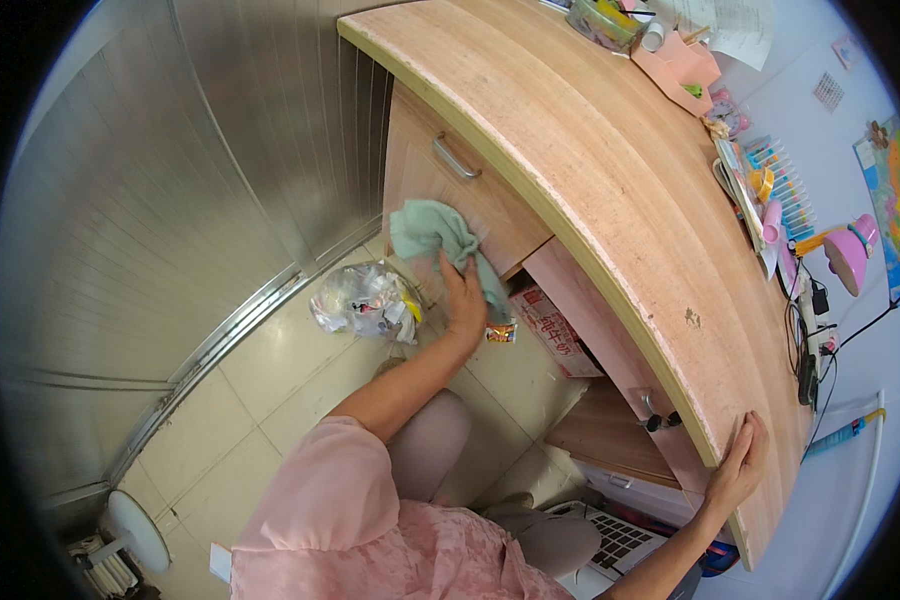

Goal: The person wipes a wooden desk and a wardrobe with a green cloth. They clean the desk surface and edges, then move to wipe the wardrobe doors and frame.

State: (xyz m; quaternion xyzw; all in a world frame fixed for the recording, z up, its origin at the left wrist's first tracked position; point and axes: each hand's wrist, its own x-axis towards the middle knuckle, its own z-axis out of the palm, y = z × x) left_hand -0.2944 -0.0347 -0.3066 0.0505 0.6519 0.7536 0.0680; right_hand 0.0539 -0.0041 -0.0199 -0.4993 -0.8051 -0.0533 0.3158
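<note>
One green cloth (436, 228), grip of left hand (462, 302) clamped on it, at cabinet front (498, 212); right hand (736, 470) unclenched on worktop (580, 170); best spread flat, pressed evenly

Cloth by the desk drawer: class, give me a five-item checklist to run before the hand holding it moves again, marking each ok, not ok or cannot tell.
1. Cloth in hand: ok, the left hand holds it.
2. Other hand supported: ok, the right hand rests on the desk near its edge.
3. Handle uncovered: ok, the cloth sits below it.
4. Floor free of clutter: not ok, a plastic bag and an orange wrapper are there.
5. Cloth damp: cannot tell.
</note>
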